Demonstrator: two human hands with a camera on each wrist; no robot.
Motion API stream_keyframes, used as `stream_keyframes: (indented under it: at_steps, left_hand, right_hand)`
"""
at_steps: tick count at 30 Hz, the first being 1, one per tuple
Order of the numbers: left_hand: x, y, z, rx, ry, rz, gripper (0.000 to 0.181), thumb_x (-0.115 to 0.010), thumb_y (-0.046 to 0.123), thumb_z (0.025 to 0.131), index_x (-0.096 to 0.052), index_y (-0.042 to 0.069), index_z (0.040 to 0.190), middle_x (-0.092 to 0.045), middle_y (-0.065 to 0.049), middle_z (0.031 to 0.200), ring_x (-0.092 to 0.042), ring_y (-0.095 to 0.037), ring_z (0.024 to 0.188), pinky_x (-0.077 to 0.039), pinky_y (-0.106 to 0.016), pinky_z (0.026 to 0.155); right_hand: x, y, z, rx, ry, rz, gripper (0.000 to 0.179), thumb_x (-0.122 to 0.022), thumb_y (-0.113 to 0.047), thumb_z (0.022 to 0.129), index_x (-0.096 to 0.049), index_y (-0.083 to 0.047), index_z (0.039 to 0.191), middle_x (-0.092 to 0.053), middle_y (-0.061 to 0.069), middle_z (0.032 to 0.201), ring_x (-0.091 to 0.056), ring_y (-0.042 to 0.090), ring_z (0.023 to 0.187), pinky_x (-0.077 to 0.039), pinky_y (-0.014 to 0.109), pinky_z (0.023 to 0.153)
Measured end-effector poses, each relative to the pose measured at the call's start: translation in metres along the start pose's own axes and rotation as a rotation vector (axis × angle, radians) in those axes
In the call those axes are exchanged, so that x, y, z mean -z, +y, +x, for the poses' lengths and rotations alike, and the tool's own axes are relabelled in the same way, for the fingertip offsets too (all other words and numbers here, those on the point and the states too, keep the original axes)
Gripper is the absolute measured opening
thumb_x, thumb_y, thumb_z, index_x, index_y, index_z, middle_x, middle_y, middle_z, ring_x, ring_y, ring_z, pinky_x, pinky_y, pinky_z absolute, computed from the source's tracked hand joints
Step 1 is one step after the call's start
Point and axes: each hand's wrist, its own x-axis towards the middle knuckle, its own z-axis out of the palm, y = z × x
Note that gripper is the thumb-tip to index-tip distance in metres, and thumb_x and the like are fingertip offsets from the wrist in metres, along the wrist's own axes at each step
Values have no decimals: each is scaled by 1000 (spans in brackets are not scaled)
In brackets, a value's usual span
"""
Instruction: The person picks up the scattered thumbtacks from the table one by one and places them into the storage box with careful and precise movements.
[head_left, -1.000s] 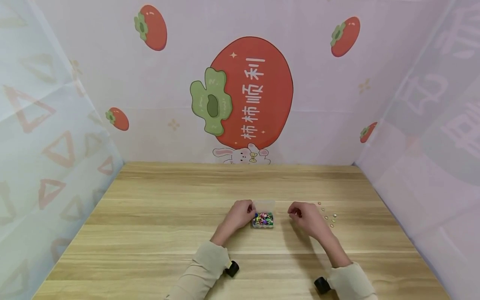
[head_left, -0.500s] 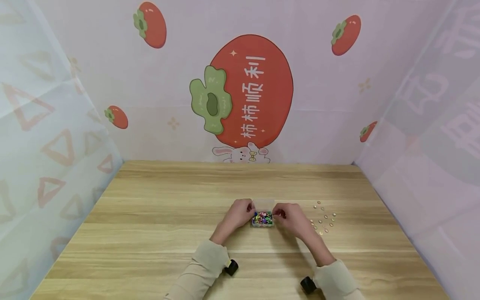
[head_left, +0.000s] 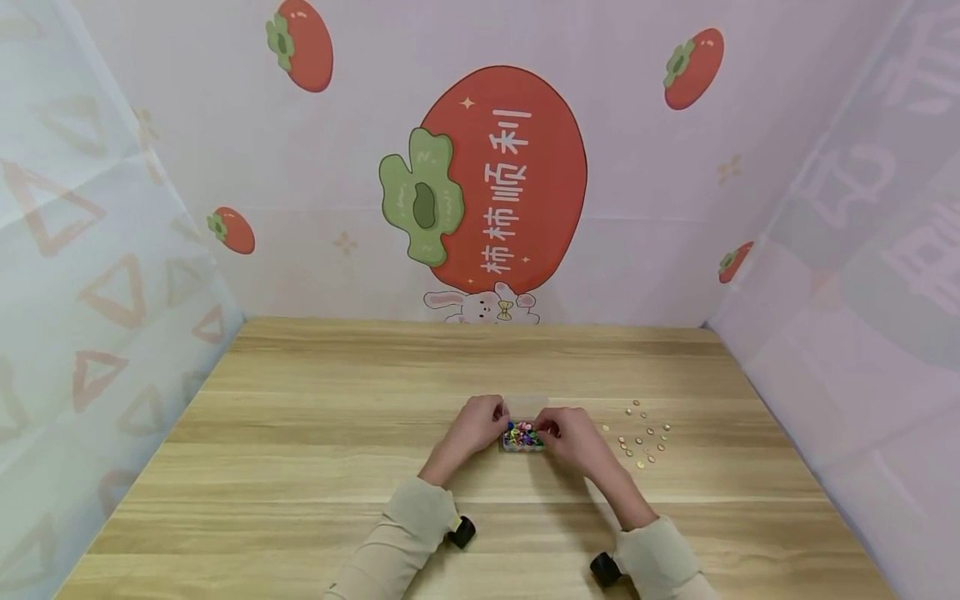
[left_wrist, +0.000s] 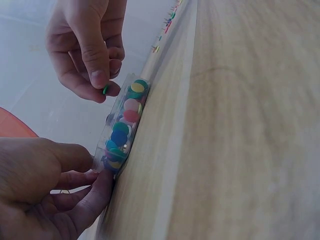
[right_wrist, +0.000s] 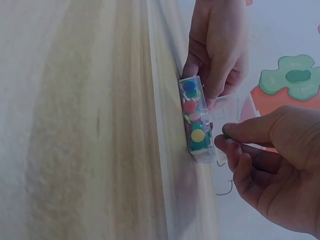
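Note:
A small clear plastic box [head_left: 522,447] full of colourful thumbtacks [left_wrist: 131,115] sits on the table with its lid raised at the back. My left hand [head_left: 482,422] holds the box by its left end, thumb and fingers pinching the wall. Over the box's right end is my right hand [head_left: 573,437], which pinches a green thumbtack [left_wrist: 105,89] between thumb and fingertip. In the right wrist view that same green thumbtack [right_wrist: 226,134] shows just beside the box's side. The tacks under my right fingertips are partly hidden in the head view.
Several loose thumbtacks [head_left: 639,442] lie scattered on the wooden table [head_left: 360,367] to the right of my right hand. A printed cloth wall [head_left: 637,167] rises behind the table, and more cloth hangs at both sides.
My right hand has moved left from beside the loose tacks to over the box, uncovering more tacks on the table. The left hand stays at the box.

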Motion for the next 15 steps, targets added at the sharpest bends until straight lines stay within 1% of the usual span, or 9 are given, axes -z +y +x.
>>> stream_keyframes:
  at_steps: [9,15]
  left_hand:
    - [0,0,-1,0,-4,-4,8,-63,8,93,-66,8,86,-63,-1,77,-51,-9,68,-44,-23,63]
    - [0,0,0,12,-1,-5,8,-63,9,93,-66,8,85,-62,0,76,-51,-9,68,-43,-22,63]
  right_hand:
    - [-2,-2,0,1,5,-12,10,-72,1,83,-73,-8,86,-69,0,77,-58,7,69,-48,22,64]
    - [-3,-4,0,-5,14,-20,12,-72,2,83,-72,-9,85,-68,-1,76,-57,7,68,-48,22,63]
